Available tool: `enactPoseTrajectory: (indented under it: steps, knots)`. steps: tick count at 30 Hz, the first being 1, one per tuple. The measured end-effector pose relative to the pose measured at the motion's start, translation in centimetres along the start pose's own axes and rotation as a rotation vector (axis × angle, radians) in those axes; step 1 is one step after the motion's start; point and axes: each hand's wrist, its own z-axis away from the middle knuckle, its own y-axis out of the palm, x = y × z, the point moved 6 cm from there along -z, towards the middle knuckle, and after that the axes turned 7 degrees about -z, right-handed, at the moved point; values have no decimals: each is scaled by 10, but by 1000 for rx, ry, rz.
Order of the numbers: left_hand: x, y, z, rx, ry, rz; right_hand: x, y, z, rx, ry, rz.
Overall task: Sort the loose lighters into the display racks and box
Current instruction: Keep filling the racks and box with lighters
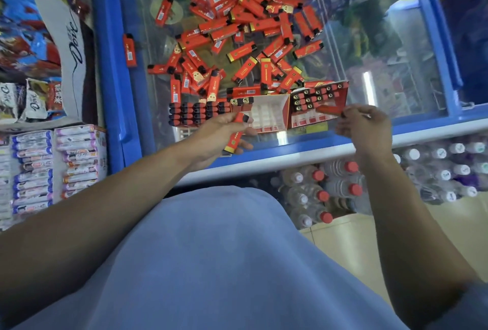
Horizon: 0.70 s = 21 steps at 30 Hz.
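Note:
A heap of loose red lighters [245, 26] lies on the glass lid of a blue freezer [111, 71]. At the lid's near edge stand a white rack [195, 113] filled with lighters, a mostly empty red-and-white display box [272, 116] and a partly filled display box [319, 100]. My left hand [219, 137] grips a red lighter [236, 135] just in front of the middle box. Over the front of the right box, my right hand [364, 126] pinches another red lighter [331, 110].
Two single lighters [130, 50] lie apart at the heap's left. Snack packets and stacked cartons [66, 160] fill the left side. Bottled water with red and white caps [343, 189] is packed below the freezer's front edge.

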Motion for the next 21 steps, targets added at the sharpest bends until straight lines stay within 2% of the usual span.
enactPoseTrajectory:
  steps: [7,15,21]
  knots:
    - [2,6,-2,30,7,15,-10,25,-15,13,-38,-7]
    - [-1,5,6,85,49,10,-17,34,-25,54,25,-49]
    - [0,2,9,62,66,32,-19,37,-22,64,29,-121]
